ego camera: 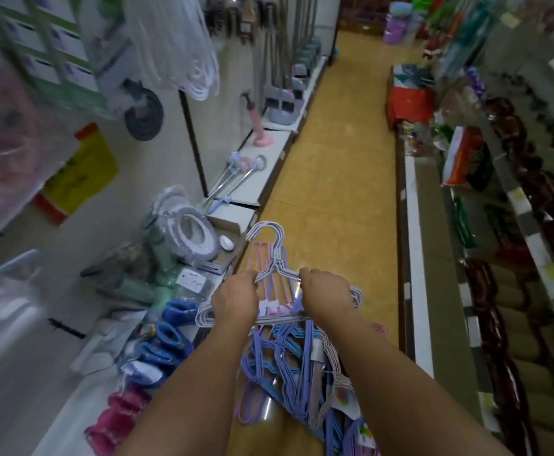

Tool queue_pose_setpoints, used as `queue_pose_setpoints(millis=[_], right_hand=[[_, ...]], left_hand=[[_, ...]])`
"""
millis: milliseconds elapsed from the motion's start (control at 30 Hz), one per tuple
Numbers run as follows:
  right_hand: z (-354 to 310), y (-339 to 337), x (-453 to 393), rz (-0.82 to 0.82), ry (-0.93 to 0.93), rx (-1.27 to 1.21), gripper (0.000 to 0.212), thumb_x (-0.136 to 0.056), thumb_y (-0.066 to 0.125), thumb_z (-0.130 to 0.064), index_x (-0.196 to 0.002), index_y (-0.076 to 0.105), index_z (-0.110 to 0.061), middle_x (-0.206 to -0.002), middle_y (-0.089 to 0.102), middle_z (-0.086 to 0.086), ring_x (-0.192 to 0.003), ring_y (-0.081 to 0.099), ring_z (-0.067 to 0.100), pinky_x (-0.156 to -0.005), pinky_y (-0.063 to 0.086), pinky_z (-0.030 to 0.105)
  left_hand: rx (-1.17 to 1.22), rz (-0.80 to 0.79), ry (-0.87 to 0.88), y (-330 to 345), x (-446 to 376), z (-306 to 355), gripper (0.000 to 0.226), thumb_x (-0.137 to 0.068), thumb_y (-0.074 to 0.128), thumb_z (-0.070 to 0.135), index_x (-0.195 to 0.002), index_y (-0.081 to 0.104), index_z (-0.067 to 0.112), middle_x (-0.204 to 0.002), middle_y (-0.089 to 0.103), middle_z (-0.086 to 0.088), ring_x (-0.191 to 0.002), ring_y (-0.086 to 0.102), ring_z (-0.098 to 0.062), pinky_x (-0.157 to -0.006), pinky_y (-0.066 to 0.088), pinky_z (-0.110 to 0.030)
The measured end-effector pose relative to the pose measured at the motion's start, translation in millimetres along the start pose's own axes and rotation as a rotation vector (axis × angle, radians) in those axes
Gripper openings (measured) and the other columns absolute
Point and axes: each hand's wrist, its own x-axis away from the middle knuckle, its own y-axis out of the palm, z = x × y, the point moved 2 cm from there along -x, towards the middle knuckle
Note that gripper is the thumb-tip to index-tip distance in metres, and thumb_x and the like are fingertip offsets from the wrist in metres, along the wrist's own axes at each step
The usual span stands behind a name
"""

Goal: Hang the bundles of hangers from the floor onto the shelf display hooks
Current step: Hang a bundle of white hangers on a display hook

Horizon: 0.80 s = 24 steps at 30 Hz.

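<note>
I hold a bundle of pale grey hangers (270, 255) in front of me over the aisle, its hooks pointing away and up. My left hand (234, 299) grips the bundle's left shoulder and my right hand (323, 296) grips the right shoulder. Below my hands, a pile of blue, purple, pink and grey hanger bundles (288, 373) lies on the yellow floor (341, 179). White hangers (190, 51) hang high on the left shelf display, blurred.
The left shelf (255, 189) carries plungers, brushes, a grey seat ring (193, 235) and blue and pink slippers (167, 343). The right shelf (413, 258) holds dark packaged goods. Boxes and bags (407, 103) stand farther down the aisle.
</note>
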Motion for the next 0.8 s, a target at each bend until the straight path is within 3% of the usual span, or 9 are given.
queue_pose_setpoints(millis=[167, 400, 667, 800], right_hand=[[-31.2, -13.2, 14.5, 0.039, -0.178, 0.024, 0.025, -0.096, 0.045, -0.014, -0.121, 0.046, -0.012, -0.106, 0.061, 0.008, -0.081, 0.054, 0.028, -0.054, 0.029, 0.029], [-72.2, -9.8, 59.0, 0.086, -0.453, 0.043, 0.031, -0.097, 0.039, -0.013, -0.127, 0.044, -0.013, -0.119, 0.058, 0.009, -0.106, 0.057, 0.029, -0.074, 0.040, 0.033], [-141.2, -4.1, 142.9, 0.009, -0.763, 0.096, 0.028, -0.094, 0.040, -0.009, -0.122, 0.043, -0.010, -0.119, 0.059, 0.011, -0.106, 0.060, 0.029, -0.075, 0.045, 0.035], [-182.9, -1.6, 191.5, 0.019, -0.875, 0.134, 0.029, -0.094, 0.042, -0.008, -0.123, 0.045, -0.009, -0.118, 0.062, 0.010, -0.106, 0.062, 0.029, -0.077, 0.048, 0.035]], left_hand=[[0.039, 0.074, -0.166, -23.3, 45.5, -30.0, 0.035, -0.093, 0.045, 0.014, -0.119, 0.061, 0.031, -0.111, 0.066, -0.009, -0.102, 0.061, -0.032, -0.072, 0.044, -0.033], [0.125, 0.121, -0.409, -29.9, 131.5, -63.3, 0.036, -0.093, 0.044, 0.016, -0.122, 0.060, 0.032, -0.116, 0.065, -0.011, -0.108, 0.060, -0.031, -0.082, 0.047, -0.036], [0.149, 0.185, -0.711, -34.4, 262.5, -110.4, 0.029, -0.094, 0.045, 0.023, -0.117, 0.062, 0.027, -0.120, 0.064, -0.008, -0.112, 0.058, -0.029, -0.086, 0.046, -0.032], [0.183, 0.244, -0.821, -41.4, 329.2, -133.6, 0.022, -0.091, 0.051, 0.019, -0.107, 0.066, 0.024, -0.112, 0.066, -0.008, -0.107, 0.059, -0.030, -0.076, 0.041, -0.028]])
